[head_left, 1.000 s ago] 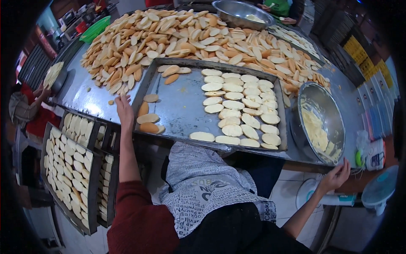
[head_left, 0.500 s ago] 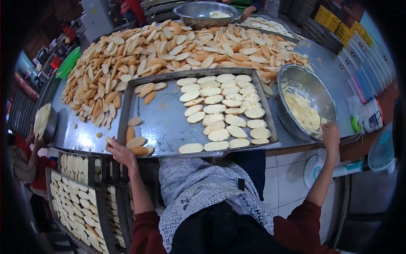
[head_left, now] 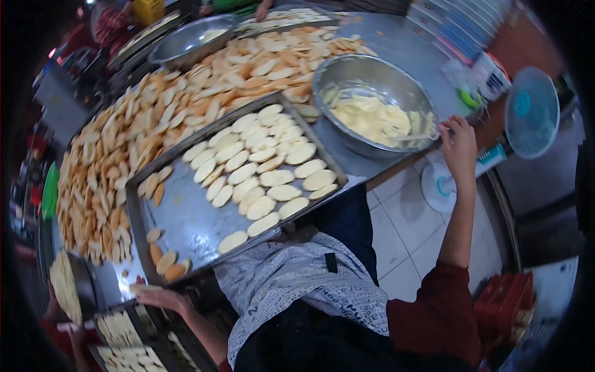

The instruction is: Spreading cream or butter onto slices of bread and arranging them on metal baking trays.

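My left hand (head_left: 162,299) holds a pale oval slice of bread (head_left: 144,287) between thumb and fingers, just off the near left corner of the metal baking tray (head_left: 141,245). Rows of cream-topped bread slices (head_left: 277,178) fill the tray's right side. A few plain slices (head_left: 166,263) lie at its left end. My right hand (head_left: 460,146) is at the near right rim of the steel bowl (head_left: 396,80), fingers closed round the end of a spatula (head_left: 410,137). The spatula's other end rests in pale yellow cream (head_left: 365,118).
A large heap of bread slices (head_left: 180,118) covers the table behind the tray. Another steel bowl (head_left: 180,53) stands at the back. At lower left, another person's hand (head_left: 52,305) is near a bowl (head_left: 83,285) above trays of slices (head_left: 130,358). A fan (head_left: 437,186) stands at right.
My view has turned right, so table, tray and bowl appear tilted and shifted left. The bread slice stays in my left hand; my right hand remains at the bowl's rim with the spatula.
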The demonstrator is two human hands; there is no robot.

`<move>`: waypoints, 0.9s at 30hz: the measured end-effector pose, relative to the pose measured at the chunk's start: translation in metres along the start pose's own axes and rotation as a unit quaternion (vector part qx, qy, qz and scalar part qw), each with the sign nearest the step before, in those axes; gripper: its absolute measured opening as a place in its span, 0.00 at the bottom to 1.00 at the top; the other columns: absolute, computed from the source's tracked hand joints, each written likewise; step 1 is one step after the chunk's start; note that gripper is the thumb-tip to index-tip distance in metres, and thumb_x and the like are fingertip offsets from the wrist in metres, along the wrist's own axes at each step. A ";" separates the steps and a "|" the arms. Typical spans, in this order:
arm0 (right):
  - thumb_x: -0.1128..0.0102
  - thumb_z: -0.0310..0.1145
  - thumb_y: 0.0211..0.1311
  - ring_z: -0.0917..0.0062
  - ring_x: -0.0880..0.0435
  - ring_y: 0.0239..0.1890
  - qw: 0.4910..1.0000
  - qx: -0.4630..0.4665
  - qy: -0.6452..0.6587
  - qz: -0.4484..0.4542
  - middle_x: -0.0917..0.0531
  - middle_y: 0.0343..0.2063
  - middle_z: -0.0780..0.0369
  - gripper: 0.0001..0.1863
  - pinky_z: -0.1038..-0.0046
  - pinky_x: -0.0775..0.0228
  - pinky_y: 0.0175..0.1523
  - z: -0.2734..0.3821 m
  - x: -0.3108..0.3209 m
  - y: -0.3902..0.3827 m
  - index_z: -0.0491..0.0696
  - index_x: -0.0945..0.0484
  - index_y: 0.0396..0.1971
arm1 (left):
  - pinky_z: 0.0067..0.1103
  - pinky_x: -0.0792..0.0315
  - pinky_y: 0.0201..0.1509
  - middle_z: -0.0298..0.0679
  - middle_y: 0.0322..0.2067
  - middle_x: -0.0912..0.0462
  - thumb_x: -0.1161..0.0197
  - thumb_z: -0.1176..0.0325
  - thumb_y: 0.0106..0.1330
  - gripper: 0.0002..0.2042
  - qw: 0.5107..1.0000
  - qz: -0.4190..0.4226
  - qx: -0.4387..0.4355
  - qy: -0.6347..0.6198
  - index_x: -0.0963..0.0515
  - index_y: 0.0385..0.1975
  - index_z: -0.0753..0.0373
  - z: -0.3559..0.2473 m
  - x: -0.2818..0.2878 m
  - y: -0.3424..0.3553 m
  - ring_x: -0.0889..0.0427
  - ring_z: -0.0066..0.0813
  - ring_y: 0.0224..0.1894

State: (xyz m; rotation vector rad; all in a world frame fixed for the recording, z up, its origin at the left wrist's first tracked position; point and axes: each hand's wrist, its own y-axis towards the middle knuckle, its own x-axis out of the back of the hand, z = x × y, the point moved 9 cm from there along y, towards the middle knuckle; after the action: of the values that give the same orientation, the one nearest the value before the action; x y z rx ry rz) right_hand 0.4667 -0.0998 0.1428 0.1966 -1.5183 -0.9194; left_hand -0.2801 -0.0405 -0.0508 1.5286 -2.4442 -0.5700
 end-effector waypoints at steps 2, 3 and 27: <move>0.40 0.32 0.57 0.60 0.25 0.47 0.999 -0.031 -0.015 0.022 0.21 0.43 0.56 0.09 0.64 0.33 0.52 -0.021 -0.001 -0.004 0.43 0.19 0.35 | 0.34 0.38 0.61 0.52 0.54 0.32 0.64 0.52 0.75 0.26 0.999 -0.010 -0.030 0.028 0.37 0.55 0.72 -0.013 -0.012 -0.002 0.30 0.39 0.54; 0.40 0.32 0.57 0.60 0.25 0.47 0.998 -0.046 -0.016 0.048 0.21 0.43 0.56 0.09 0.63 0.33 0.51 -0.031 -0.003 -0.006 0.44 0.19 0.35 | 0.35 0.38 0.62 0.53 0.54 0.32 0.65 0.53 0.75 0.26 0.999 0.002 -0.020 0.044 0.38 0.55 0.72 -0.012 -0.022 0.001 0.30 0.41 0.55; 0.27 0.39 0.35 0.67 0.16 0.31 0.852 0.174 -0.160 0.468 0.15 0.26 0.61 0.10 0.67 0.25 0.41 -0.046 -0.232 0.022 0.54 0.13 0.22 | 0.25 0.36 0.51 0.41 0.46 0.28 0.65 0.55 0.75 0.18 0.996 -0.084 0.027 0.009 0.39 0.51 0.64 -0.026 0.031 -0.006 0.28 0.29 0.45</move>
State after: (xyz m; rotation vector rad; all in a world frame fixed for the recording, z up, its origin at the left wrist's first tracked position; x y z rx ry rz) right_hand 0.5626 0.0379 -0.0251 -0.4449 -1.7944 0.1238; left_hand -0.2796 -0.0765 -0.0313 1.7643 -2.3516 -0.5210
